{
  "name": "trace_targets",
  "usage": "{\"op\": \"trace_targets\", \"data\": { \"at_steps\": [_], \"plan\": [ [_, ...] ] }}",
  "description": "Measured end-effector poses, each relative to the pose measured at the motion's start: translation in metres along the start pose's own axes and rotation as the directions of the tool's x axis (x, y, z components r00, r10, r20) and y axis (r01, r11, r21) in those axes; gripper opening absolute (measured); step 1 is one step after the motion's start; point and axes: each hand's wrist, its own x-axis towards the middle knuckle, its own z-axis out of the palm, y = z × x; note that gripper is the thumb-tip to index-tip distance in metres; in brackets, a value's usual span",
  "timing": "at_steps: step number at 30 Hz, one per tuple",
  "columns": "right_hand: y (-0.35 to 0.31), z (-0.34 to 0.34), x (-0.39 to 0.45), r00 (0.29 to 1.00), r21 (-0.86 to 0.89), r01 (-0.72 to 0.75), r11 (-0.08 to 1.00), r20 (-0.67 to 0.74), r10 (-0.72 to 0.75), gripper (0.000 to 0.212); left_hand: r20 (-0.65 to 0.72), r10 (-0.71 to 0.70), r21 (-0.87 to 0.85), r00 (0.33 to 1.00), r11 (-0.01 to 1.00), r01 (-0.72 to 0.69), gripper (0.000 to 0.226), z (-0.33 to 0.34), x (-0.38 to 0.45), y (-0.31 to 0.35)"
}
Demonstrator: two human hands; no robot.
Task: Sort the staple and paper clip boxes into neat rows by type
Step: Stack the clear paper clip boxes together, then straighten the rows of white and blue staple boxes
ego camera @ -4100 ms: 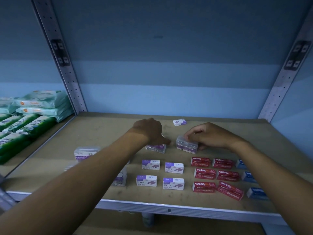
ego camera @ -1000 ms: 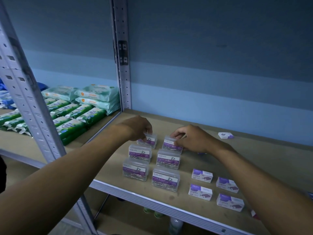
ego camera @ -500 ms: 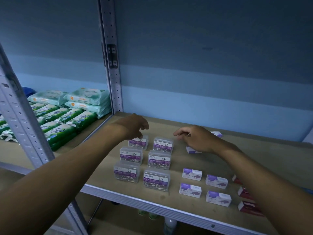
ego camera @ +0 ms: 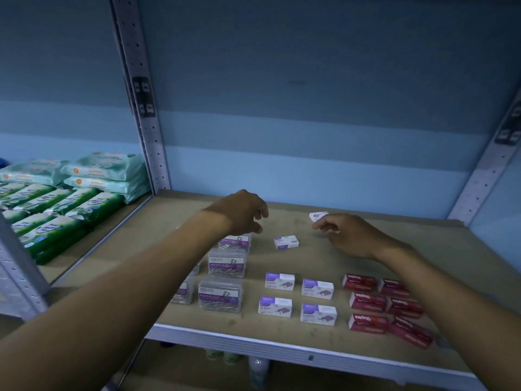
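Since half a second ago both hands have lifted off the clear paper clip boxes [ego camera: 222, 294]; the right hand [ego camera: 348, 235] has moved toward the back of the wooden shelf [ego camera: 423, 249]. Left hand [ego camera: 244, 211] hovers over the clip boxes, fingers loosely curled, holding nothing. Right-hand fingertips sit beside a small white box [ego camera: 318, 216] near the shelf's back edge; grip cannot be told. Another white box [ego camera: 286, 242] lies between the hands. White staple boxes [ego camera: 298, 297] and red staple boxes [ego camera: 386, 303] stand in rows at the shelf front. Blue wall [ego camera: 310, 108] behind; green wipe packs [ego camera: 56, 207] left of the shelf.

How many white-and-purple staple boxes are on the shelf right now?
6. Four sit in a two-by-two block near the front edge; one lies loose behind them; one is farther back at the right hand's fingers. None seem hidden.
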Motion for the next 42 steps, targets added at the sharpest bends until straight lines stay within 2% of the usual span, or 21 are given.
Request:
{"op": "trace_targets", "data": {
  "at_steps": [7, 15, 26, 31, 35, 39, 42],
  "plan": [
    [0.028, 0.002, 0.014, 0.994, 0.018, -0.110, 0.994, 0.004, 0.109, 0.045, 0.018, 0.022, -0.040, 1.000, 0.999, -0.021, 0.038, 0.021, 0.027, 0.021],
    [0.042, 0.008, 0.042, 0.995, -0.003, -0.075, 0.997, -0.059, 0.075, 0.050, 0.066, 0.041, -0.040, 0.997, 0.998, -0.039, 0.036, 0.045, 0.053, 0.026],
    [0.051, 0.010, 0.082, 0.994, -0.176, -0.083, 0.981, 0.060, 0.095, 0.058, 0.144, 0.075, -0.031, 0.987, 0.997, -0.071, 0.044, 0.053, 0.070, 0.036],
    [0.052, 0.014, 0.088, 0.991, -0.249, -0.090, 0.964, 0.077, 0.112, 0.039, 0.138, 0.043, -0.052, 0.989, 0.998, -0.036, 0.039, 0.056, 0.071, 0.041],
    [0.051, 0.013, 0.082, 0.995, -0.240, -0.085, 0.967, 0.027, 0.094, 0.035, 0.153, 0.041, -0.024, 0.987, 0.999, -0.037, 0.041, 0.056, 0.071, 0.043],
    [0.050, 0.007, 0.073, 0.993, -0.149, -0.107, 0.983, -0.062, 0.098, 0.021, 0.151, 0.029, 0.003, 0.988, 1.000, -0.030, 0.044, 0.058, 0.071, 0.043],
    [0.048, 0.005, 0.064, 0.989, -0.054, -0.127, 0.990, -0.077, 0.122, 0.020, 0.137, 0.018, -0.001, 0.990, 1.000, -0.019, 0.041, 0.059, 0.068, 0.044]
  ]
}}
